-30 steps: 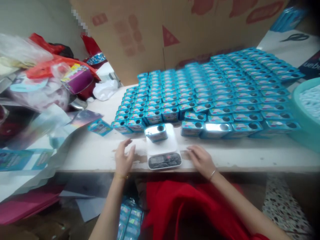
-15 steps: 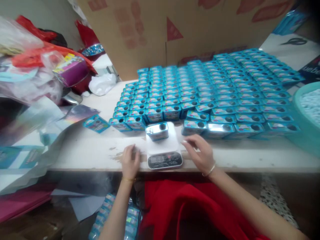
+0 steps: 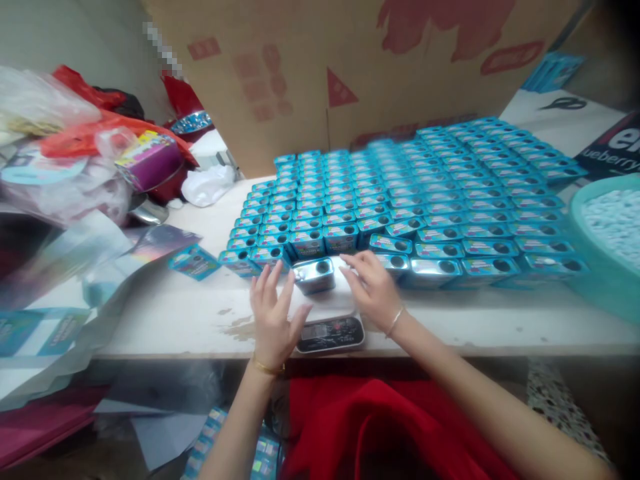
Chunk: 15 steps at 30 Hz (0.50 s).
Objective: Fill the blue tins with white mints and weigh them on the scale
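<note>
A small blue tin [image 3: 315, 275] with a round dark hole in its top stands upright on the white plate of a digital kitchen scale [image 3: 331, 333]. My left hand [image 3: 274, 310] is open, fingers spread, at the tin's left side; whether it touches the tin I cannot tell. My right hand [image 3: 371, 290] is just right of the tin, thumb and fingertips drawn together in a pinch. Anything between those fingertips is too small to make out. Behind the scale stand close rows of matching blue tins [image 3: 307, 243], each with a hole in the top.
A turquoise basin [image 3: 580, 220] of small pale pieces stands at the right. Behind the rows rises a large cardboard box [image 3: 295, 80]. Flat blue printed card [image 3: 194, 262] lies left of the tins. Plastic bags [image 3: 75, 187] and papers crowd the left side.
My left hand has risen from the table beside the scale and spread its fingers by the tin. My right hand has moved left, closer to the tin. The view has tilted slightly upward.
</note>
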Available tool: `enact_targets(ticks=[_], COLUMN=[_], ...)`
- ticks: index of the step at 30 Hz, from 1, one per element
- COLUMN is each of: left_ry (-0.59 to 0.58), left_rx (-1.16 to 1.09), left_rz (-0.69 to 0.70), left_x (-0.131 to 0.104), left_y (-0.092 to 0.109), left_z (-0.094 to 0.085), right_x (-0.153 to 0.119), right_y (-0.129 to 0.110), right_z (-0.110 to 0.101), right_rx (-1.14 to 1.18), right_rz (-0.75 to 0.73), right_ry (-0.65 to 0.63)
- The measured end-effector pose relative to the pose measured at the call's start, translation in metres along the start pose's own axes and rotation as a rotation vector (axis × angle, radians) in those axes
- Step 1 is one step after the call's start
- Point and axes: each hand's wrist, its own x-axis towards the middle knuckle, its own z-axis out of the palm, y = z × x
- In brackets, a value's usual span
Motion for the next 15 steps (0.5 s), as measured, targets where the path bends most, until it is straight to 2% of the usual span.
enact_targets(ticks=[4,7,10,13,15], left_ry=[-0.033,-0.063,-0.078,-0.067,-0.041], left_rx=[0.048,0.058,0.067,0.053,-0.004], left_rz=[0.017,0.061,0.084,0.083,0.083], left_x=[0.010,0.020,0.030,0.033,0.035], left_y=[0.008,0.016,0.021,0.020,0.019], left_z=[0.006,0.011,0.015,0.009,0.004], right_x=[-0.009,-0.010,-0.011,-0.012,-0.009], right_y=[0.002,0.002,0.000,-0.005,-0.002], right_z=[0.010,0.017,0.015,-0.009,-0.041], right_rx=[0.049,0.063,0.073,0.088,0.051], right_rz=[0.008,0.007,0.013,-0.002,-0.009], right_ry=[-0.118,-0.137,-0.147,-0.103,-0.024])
